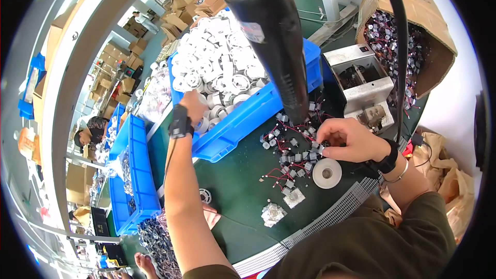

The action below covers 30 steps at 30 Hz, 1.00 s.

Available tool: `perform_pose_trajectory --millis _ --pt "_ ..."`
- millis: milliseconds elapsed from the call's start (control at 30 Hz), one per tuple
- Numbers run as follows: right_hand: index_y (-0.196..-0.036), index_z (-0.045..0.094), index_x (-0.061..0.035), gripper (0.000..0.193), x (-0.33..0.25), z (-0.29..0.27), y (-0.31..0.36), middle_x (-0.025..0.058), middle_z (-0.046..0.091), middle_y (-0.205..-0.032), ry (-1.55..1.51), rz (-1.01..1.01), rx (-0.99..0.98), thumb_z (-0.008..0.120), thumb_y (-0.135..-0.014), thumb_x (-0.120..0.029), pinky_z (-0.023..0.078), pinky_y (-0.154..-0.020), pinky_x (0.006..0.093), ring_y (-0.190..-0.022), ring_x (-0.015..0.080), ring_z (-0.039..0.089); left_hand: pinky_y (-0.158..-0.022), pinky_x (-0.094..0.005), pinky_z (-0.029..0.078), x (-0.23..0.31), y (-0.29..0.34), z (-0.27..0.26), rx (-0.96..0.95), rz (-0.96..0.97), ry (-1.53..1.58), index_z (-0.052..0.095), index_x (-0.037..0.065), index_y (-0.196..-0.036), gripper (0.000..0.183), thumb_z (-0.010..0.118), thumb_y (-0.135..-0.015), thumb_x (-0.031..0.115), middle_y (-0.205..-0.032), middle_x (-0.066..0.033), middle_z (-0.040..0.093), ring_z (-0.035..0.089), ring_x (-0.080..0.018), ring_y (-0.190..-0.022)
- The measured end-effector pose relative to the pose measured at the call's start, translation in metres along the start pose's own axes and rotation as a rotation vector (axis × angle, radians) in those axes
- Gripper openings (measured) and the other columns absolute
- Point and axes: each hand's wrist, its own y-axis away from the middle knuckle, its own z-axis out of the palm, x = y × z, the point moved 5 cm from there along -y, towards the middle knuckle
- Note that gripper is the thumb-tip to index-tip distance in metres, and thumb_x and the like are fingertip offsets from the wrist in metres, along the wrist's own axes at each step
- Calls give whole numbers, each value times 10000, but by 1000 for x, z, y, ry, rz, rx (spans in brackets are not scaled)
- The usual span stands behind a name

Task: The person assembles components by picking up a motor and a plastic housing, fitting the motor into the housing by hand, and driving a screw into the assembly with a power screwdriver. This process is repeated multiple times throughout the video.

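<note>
My left hand reaches into the near left corner of a blue crate heaped with white round plastic parts. Its fingertips are among those parts, and whether they grip one is hidden. My right hand is closed in a pinch over the green table, on a small dark and silver piece that looks like a small motor. Just below that hand lies a white ring-shaped part. Small grey motors with red and black wires are scattered beside it.
A black cylindrical tool hangs over the crate. A metal fixture stands behind my right hand, next to a tipped cardboard box full of small motors. White blocks sit near the perforated table edge. Another blue crate is at left.
</note>
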Motion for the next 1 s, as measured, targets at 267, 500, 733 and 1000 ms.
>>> perform_pose_trajectory --millis 267,500,733,1000 --pt "-959 530 -33 200 -2 -5 25 1 546 -863 -132 -97 118 627 -788 4 429 -597 186 -693 36 515 -672 -245 465 51 85 -80 599 -129 1428 594 17 -1077 256 628 -858 145 -871 -14 602 554 -96 -744" --pt "-1006 507 -12 215 2 -14 27 28 526 -900 -160 -103 245 577 -806 23 462 -618 202 -714 69 537 -848 -325 482 197 167 -44 291 134 1189 623 17 -986 360 773 -660 40 -1145 -138 586 584 -221 -1014" --pt "-1035 522 -13 212 1 -18 39 19 545 -897 -61 -107 221 583 -832 -21 467 -637 212 -729 71 534 -550 -263 488 249 173 -8 -279 -210 1576 593 -35 -848 269 498 -913 208 -720 -78 615 615 -144 -632" --pt "-1039 523 -1 225 11 -10 54 19 533 -938 -20 -116 205 599 -828 -20 470 -644 214 -784 64 538 -562 -408 476 283 153 -18 -283 -22 523 615 -15 -748 347 526 -897 285 -663 -195 595 600 -353 -628"
